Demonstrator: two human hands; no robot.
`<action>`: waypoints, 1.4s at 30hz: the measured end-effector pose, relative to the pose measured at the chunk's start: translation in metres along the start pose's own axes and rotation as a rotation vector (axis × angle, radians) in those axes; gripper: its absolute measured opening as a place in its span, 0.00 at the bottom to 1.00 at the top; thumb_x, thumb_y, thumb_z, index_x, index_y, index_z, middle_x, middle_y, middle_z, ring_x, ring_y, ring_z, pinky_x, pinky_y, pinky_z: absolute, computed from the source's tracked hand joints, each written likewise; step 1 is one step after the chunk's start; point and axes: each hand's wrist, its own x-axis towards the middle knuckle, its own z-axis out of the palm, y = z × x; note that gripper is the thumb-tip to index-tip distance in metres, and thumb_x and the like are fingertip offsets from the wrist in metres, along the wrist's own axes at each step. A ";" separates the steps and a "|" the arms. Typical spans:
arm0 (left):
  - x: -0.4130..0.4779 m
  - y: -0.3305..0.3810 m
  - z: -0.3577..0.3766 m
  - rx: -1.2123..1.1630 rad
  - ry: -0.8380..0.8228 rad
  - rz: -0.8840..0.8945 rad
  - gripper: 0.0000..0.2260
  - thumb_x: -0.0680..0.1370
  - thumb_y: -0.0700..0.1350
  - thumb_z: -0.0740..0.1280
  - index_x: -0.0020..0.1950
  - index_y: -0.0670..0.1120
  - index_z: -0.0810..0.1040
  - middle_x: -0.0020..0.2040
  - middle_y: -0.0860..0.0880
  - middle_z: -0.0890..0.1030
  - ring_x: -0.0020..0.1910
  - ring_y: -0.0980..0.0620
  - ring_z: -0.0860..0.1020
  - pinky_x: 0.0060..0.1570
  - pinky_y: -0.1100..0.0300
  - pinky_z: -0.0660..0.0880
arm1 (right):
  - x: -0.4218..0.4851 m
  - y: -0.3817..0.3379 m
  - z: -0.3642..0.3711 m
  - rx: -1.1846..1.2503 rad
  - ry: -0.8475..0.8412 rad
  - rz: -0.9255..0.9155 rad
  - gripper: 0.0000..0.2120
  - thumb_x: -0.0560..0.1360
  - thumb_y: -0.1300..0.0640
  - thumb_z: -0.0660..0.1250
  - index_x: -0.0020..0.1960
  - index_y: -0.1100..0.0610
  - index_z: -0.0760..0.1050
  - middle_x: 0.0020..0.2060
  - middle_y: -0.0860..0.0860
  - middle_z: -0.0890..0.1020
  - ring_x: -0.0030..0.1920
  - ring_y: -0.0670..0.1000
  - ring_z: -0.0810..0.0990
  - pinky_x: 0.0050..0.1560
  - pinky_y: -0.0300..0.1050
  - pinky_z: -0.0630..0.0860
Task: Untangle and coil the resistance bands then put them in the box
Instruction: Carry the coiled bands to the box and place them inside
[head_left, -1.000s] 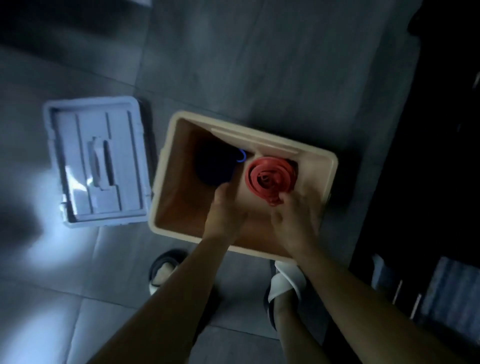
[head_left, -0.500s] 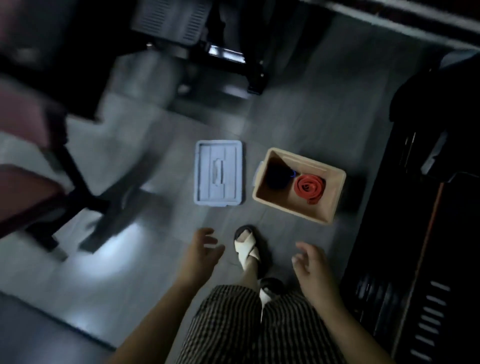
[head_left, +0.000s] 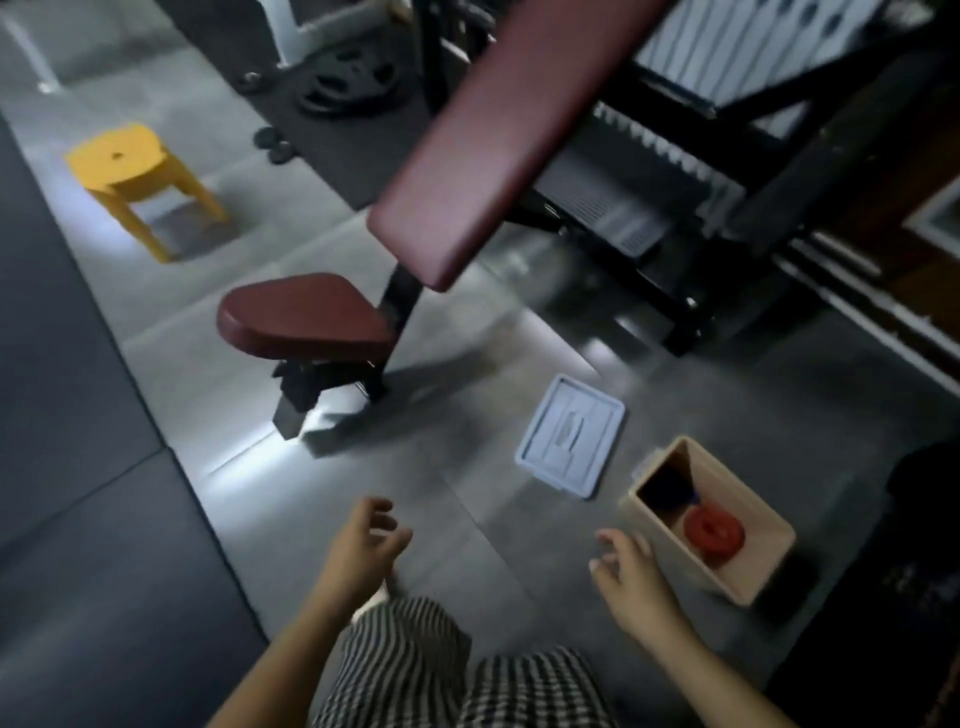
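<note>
Floor (head_left: 467, 499): grey tiles, dark mat (head_left: 78, 467) at left.
Room: gym seat (head_left: 306, 317), yellow stool (head_left: 130, 161) behind.
Box (head_left: 737, 488): open on floor, lid (head_left: 570, 435) beside it.
Red band (head_left: 712, 530): coiled inside box.
Left grip (head_left: 363, 540): loose, empty.
Right grip (head_left: 631, 577): loose, empty, near box.

We are in a gym: we see a weight bench (head_left: 519, 130) with a maroon padded seat (head_left: 306, 317) on a black steel frame, iron weight plates (head_left: 345, 78) on the floor behind it, dark rubber matting (head_left: 78, 467) beside grey tiles, and a coiled red resistance band (head_left: 711, 530) in a box (head_left: 670, 545)
</note>
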 end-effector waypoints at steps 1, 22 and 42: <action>0.008 -0.009 -0.022 -0.035 0.021 -0.012 0.14 0.76 0.37 0.66 0.60 0.40 0.69 0.49 0.43 0.74 0.44 0.45 0.76 0.44 0.51 0.75 | 0.007 -0.017 0.012 -0.036 -0.015 -0.023 0.13 0.77 0.61 0.62 0.62 0.58 0.69 0.54 0.50 0.65 0.50 0.47 0.72 0.54 0.38 0.69; 0.336 -0.037 -0.530 -0.131 0.206 -0.062 0.12 0.76 0.40 0.67 0.55 0.46 0.68 0.50 0.44 0.75 0.45 0.45 0.77 0.42 0.54 0.74 | 0.293 -0.568 0.307 -0.166 -0.068 -0.201 0.13 0.76 0.62 0.63 0.60 0.61 0.72 0.58 0.56 0.70 0.47 0.50 0.75 0.51 0.37 0.68; 0.740 0.133 -0.889 -0.166 0.103 -0.004 0.10 0.77 0.40 0.65 0.56 0.44 0.69 0.48 0.43 0.77 0.42 0.46 0.77 0.39 0.56 0.74 | 0.593 -0.995 0.398 -0.162 -0.032 -0.034 0.14 0.77 0.62 0.61 0.62 0.63 0.71 0.62 0.59 0.69 0.55 0.57 0.77 0.57 0.42 0.70</action>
